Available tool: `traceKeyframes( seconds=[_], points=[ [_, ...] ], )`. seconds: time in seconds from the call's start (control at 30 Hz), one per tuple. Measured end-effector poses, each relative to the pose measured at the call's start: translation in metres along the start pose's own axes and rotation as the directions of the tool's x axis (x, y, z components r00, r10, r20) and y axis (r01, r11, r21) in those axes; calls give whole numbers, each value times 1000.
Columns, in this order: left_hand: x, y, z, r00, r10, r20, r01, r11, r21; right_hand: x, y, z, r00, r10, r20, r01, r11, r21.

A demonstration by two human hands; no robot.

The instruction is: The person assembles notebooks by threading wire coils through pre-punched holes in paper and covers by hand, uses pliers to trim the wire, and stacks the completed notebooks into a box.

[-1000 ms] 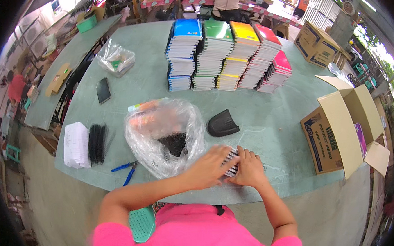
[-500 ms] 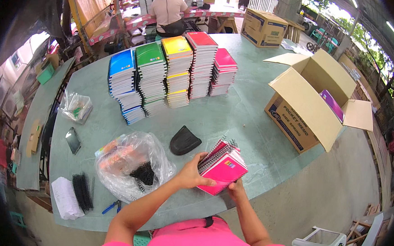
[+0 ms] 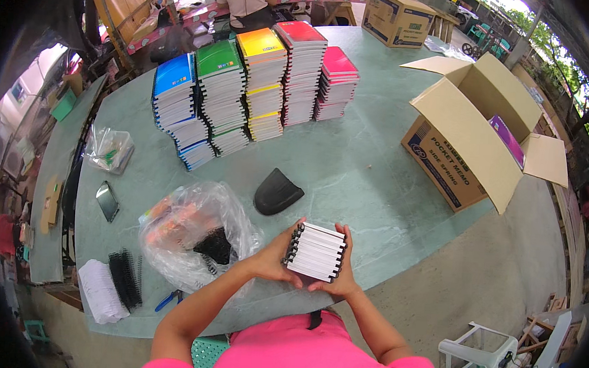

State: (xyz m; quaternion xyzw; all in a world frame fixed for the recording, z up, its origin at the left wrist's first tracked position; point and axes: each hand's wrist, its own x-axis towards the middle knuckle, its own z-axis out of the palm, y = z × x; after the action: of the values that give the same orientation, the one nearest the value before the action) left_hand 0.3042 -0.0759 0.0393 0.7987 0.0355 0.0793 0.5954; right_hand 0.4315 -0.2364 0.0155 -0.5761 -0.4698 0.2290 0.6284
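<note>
Between my two hands is a stack of small spiral notebooks (image 3: 315,253), page edges facing up and black coils along both sides. My left hand (image 3: 278,256) grips the stack's left side, and my right hand (image 3: 346,261) wraps its right side. The bundle is over the near edge of the green table (image 3: 348,180). Just beyond my hands lies a flat black rounded piece (image 3: 278,192). By my left forearm sits a clear plastic bag (image 3: 171,210) with black coils (image 3: 214,246) and something orange in it.
Tall notebook stacks in blue (image 3: 175,96), green (image 3: 219,78), yellow (image 3: 261,67), red (image 3: 304,63) and pink (image 3: 337,78) stand at the back. An open carton (image 3: 444,167) with a purple notebook (image 3: 508,140) is at right. Blue-handled pliers (image 3: 166,301), loose coils (image 3: 125,278) and paper (image 3: 101,291) lie at left.
The notebooks have turned from showing a pink cover to showing their page edges. My right hand has moved up along the side, and both hands now clasp the stack.
</note>
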Motion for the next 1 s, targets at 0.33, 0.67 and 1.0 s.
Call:
traceKeyframes(
  seconds=[0.33,0.67,1.0],
  points=[
    [-1,-24,11,978,-13,-210,38,992,116,18,9,-2,998,68,-2,-67,996,55],
    [-86,94,-12,858,-227,-461,257,966,3,23,7,41,822,364,437,-509,127,852],
    [-322,24,-18,546,-342,-765,838,242,490,46,-4,86,656,192,730,-749,45,661]
  ],
)
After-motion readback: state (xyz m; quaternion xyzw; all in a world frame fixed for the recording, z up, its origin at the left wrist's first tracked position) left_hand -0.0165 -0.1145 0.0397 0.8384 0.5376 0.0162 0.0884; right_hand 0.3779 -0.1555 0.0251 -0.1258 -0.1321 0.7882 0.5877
